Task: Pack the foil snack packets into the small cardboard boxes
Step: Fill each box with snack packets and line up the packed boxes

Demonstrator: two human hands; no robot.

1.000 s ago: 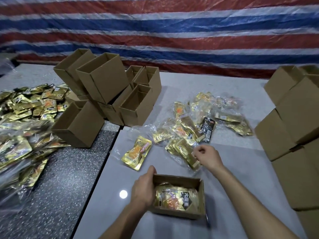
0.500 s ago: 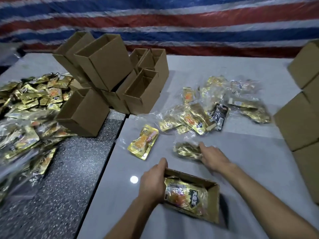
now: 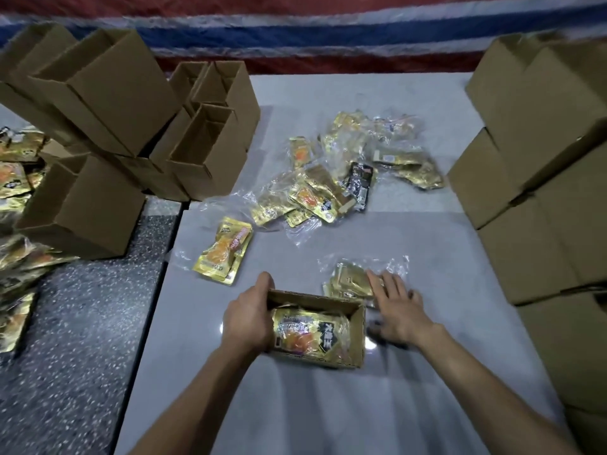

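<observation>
Bare tabletop (image 3: 427,244) lies between packet heap (image 3: 331,192) and stacked boxes (image 3: 538,178).

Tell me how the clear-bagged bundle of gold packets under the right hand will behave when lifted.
The bundle is probably floppy: several flat packets lie loose in a crinkled clear bag, so it may sag. Its glossy film likely slides easily on the smooth table under the right hand. Thin pouches suggest it is light for its size.

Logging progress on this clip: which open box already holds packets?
The nearest box, its left wall gripped by the left hand; a gold packet lies inside. The open boxes stacked far left show no packets.
</observation>
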